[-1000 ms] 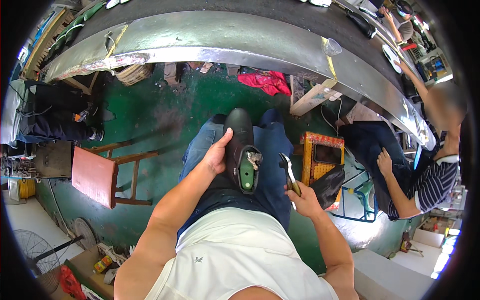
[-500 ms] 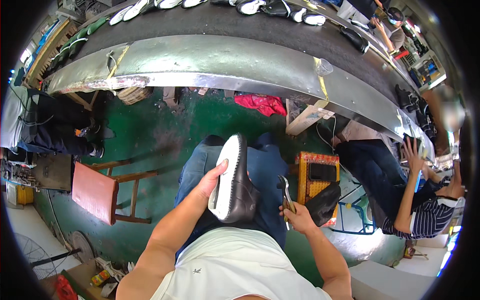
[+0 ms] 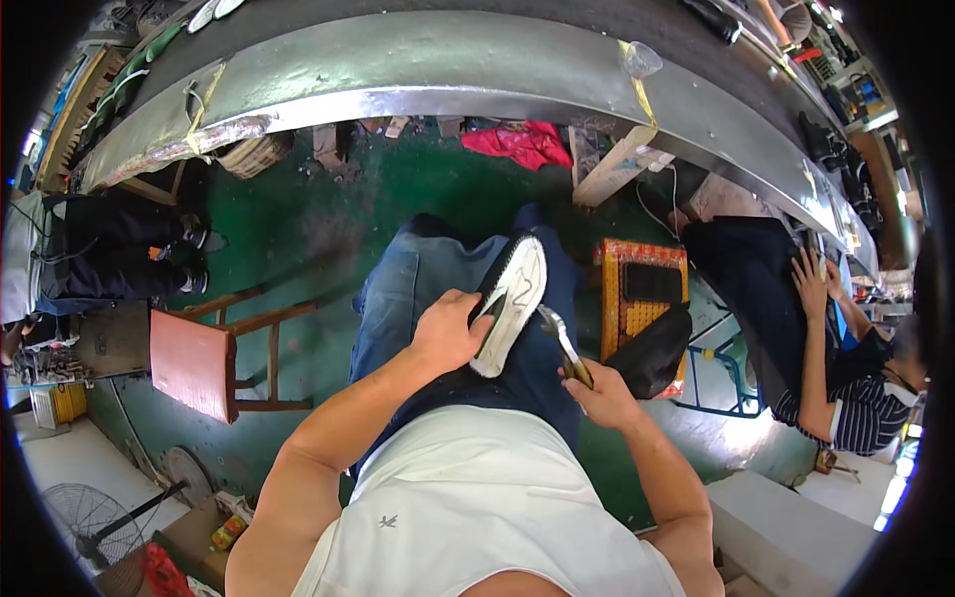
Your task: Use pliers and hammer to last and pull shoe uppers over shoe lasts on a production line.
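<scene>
Over my lap, my left hand [image 3: 450, 331] grips a black shoe upper on a last [image 3: 519, 303], fingers wrapped round its left side. Its white underside faces up, with a dark curved mark on it, and the toe points away and slightly right. In my right hand [image 3: 605, 396] is a pair of metal pincers [image 3: 563, 343] with yellowish-brown handles. The head of the pincers is close to the shoe's right edge; whether they touch I cannot tell. Most of the black upper is hidden beneath the white underside.
A metal-edged bench [image 3: 398, 65] crosses the front, carrying shoes. A pink-seated stool [image 3: 192, 365] stands left. Right of my knees, a yellow-orange stand [image 3: 615, 274] bears a dark phone [image 3: 654, 284] and black cloth [image 3: 652, 350]. A co-worker in a striped shirt [image 3: 854, 430] sits at right.
My left hand has turned the shoe so its white underside faces up, and has shifted it right. The pincers have come nearer to it. My view has tilted downward.
</scene>
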`<action>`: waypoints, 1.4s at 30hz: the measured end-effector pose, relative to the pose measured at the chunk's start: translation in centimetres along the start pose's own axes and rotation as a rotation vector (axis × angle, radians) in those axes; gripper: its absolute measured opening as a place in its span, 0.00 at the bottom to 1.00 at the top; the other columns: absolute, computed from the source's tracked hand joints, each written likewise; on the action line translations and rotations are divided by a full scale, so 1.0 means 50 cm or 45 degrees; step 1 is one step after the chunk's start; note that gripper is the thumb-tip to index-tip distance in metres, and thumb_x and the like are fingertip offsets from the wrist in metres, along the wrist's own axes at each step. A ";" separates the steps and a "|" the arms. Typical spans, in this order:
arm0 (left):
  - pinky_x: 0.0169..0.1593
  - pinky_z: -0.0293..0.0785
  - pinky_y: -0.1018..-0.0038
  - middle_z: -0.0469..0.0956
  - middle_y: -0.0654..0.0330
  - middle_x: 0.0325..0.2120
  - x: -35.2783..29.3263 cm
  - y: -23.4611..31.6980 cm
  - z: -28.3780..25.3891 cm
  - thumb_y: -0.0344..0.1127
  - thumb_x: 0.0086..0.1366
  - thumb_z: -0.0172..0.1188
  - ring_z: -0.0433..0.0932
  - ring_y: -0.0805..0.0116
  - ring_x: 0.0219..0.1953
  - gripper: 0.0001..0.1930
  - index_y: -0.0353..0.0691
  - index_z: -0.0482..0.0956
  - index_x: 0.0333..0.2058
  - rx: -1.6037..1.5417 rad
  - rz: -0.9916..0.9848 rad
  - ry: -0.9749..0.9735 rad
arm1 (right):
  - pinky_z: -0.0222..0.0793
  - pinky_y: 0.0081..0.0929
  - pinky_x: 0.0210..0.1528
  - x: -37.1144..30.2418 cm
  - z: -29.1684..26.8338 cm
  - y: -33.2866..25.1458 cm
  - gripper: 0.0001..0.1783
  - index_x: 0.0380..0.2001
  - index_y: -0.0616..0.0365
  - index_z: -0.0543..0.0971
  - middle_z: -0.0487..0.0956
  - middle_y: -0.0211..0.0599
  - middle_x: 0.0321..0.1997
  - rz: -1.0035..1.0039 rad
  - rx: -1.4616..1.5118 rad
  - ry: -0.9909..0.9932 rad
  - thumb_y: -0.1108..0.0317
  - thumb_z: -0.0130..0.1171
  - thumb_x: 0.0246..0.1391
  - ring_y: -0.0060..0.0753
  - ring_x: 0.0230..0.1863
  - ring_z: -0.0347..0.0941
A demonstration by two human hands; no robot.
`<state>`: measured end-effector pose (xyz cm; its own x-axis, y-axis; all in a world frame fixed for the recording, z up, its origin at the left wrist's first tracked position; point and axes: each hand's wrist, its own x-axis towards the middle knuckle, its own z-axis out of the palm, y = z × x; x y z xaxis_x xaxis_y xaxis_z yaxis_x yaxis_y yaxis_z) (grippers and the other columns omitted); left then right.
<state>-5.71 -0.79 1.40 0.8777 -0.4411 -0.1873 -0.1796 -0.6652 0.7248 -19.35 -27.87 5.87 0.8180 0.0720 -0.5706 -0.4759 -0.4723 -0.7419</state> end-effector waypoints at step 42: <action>0.76 0.41 0.67 0.50 0.54 0.73 0.090 -0.103 0.089 0.32 0.58 0.75 0.48 0.66 0.74 0.59 0.38 0.37 0.75 -0.793 -0.112 -0.475 | 0.73 0.43 0.43 0.260 -0.144 -0.008 0.17 0.43 0.55 0.77 0.82 0.38 0.35 -0.832 -0.868 -0.199 0.59 0.67 0.55 0.49 0.38 0.80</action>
<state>-2.80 -2.00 -6.13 0.6475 -0.6517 -0.3949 0.2679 -0.2905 0.9186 -6.20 -33.04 1.30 0.7795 0.5959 -0.1932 0.3906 -0.7035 -0.5938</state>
